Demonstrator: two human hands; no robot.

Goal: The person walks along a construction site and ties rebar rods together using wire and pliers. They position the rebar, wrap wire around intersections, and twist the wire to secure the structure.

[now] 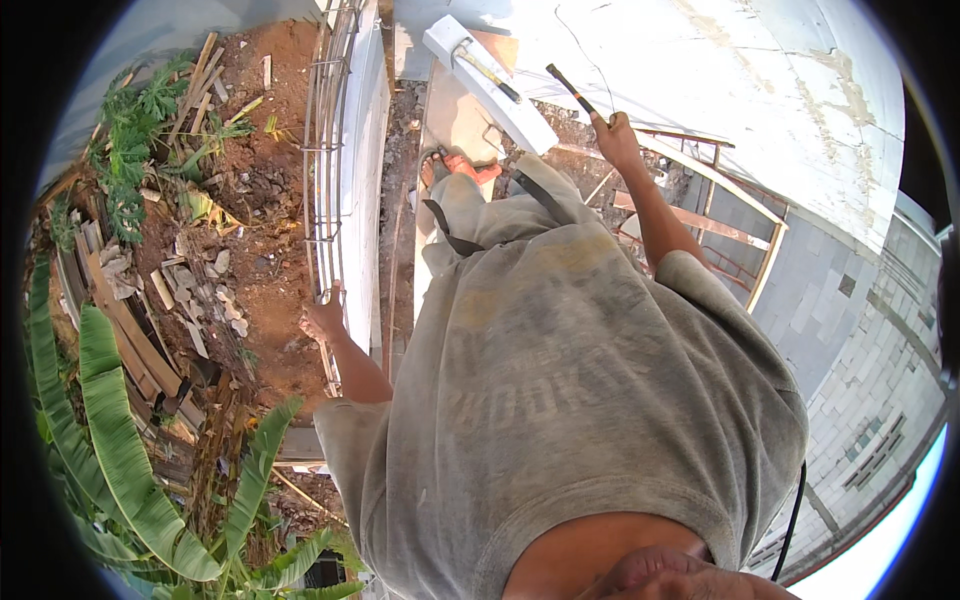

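My left hand (324, 318) closes around the thin bars of a long steel rebar cage (324, 170), which runs beside a white wall top. Out ahead to the right, my right hand (617, 140) grips a slim black tool with an orange band (572, 90). Its far end points up and left; its exact kind I cannot make out. Between the hands, farther off, lies a long pale block (525, 122) with a yellow and black tool (487, 74) on top. The block is near my knees and apart from both hands.
My feet stand on a narrow plank-like surface (455, 125). At left, a dirt plot (275, 260) holds scrap boards (125, 330) and banana leaves (130, 440). At right are a brown frame (765, 265), a pale wall (780, 120) and grey block walling (860, 400). A thin wire (590, 50) hangs ahead.
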